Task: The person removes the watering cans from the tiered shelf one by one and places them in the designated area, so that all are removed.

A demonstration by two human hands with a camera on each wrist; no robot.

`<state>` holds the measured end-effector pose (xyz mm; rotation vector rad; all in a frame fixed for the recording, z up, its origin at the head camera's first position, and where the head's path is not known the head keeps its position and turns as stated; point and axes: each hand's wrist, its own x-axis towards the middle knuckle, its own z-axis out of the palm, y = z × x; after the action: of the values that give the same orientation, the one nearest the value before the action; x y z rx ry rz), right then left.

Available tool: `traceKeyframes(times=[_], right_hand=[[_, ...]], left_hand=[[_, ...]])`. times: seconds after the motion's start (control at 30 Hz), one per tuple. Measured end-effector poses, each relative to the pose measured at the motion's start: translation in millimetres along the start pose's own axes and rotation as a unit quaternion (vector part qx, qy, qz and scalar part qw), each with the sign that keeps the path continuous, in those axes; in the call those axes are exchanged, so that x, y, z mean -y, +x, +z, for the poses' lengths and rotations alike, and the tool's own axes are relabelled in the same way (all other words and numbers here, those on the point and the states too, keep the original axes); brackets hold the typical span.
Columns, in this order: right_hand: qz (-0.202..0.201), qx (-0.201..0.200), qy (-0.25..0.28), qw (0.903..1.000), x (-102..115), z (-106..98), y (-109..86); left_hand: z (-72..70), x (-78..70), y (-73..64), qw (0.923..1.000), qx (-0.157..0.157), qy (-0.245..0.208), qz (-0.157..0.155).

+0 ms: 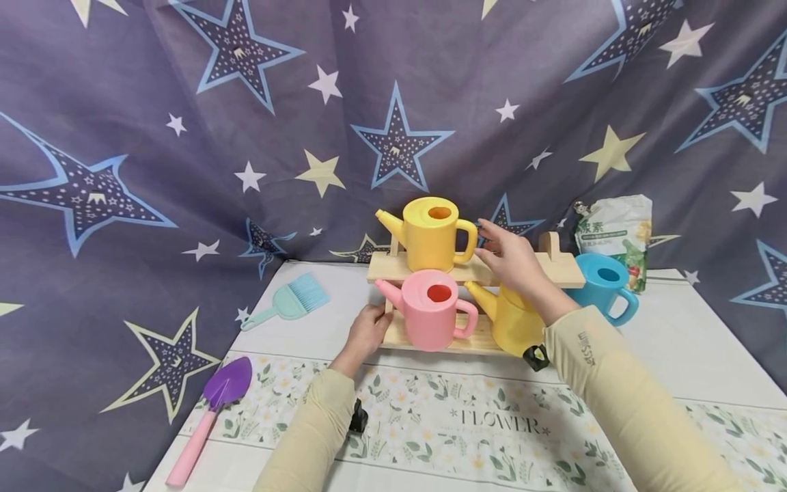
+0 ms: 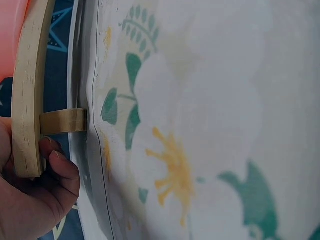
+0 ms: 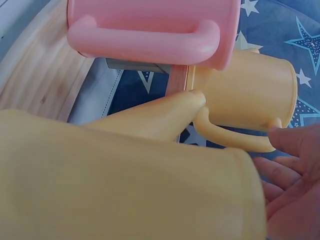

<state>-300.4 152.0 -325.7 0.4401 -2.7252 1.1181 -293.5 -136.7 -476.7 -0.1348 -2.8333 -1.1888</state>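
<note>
A wooden two-tier shelf [image 1: 559, 271] stands on the table. My left hand [image 1: 367, 332] grips the left end of its lower board [image 2: 29, 95], with fingers curled under the wood. On the upper board sits a yellow watering can [image 1: 424, 239], spout to the left. Beside its handle is my right hand [image 1: 513, 256], fingers loosely spread and holding nothing; in the right wrist view the thumb [image 3: 287, 140] is at the handle, contact unclear. The lower board carries a pink watering can [image 1: 424, 321] and a second yellow watering can [image 1: 513, 324], partly hidden by my right arm.
A blue watering can [image 1: 593, 280] stands right of the shelf, before a white-and-green bag [image 1: 621, 225]. At left lie a teal brush [image 1: 289, 302] and a purple trowel [image 1: 229, 383] with a pink handle. A star-patterned curtain [image 1: 277, 137] hangs behind the flower-printed tablecloth [image 1: 430, 410].
</note>
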Motion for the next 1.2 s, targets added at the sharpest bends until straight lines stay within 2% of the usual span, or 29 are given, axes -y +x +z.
traceKeyframes(times=[0.13,0.3,0.4,0.57,0.73,1.2], right_hand=[[-0.004,-0.012,0.005,0.9999,1.3,3.6,-0.1],[-0.008,-0.059,0.021,0.998,5.3,8.4,-1.5],[-0.004,-0.076,0.013,0.997,8.0,12.2,-1.4],[-0.001,-0.088,-0.008,0.9961,9.0,21.1,1.4],[0.002,-0.094,0.002,0.9955,8.1,27.3,2.9],[-0.012,-0.142,-0.035,0.9891,8.4,28.9,-1.4]], left_hand=[[0.3,-0.2,-0.3,1.0,-0.002,0.0,-0.003],[1.6,0.2,0.5,1.0,-0.001,0.001,-0.002],[1.7,0.8,0.1,1.0,-0.001,0.003,0.0],[1.7,1.0,-0.1,1.0,-0.001,0.004,0.002],[1.3,0.1,0.0,1.0,-0.002,0.007,0.006],[1.3,1.5,-0.2,0.9998,-0.011,0.01,0.012]])
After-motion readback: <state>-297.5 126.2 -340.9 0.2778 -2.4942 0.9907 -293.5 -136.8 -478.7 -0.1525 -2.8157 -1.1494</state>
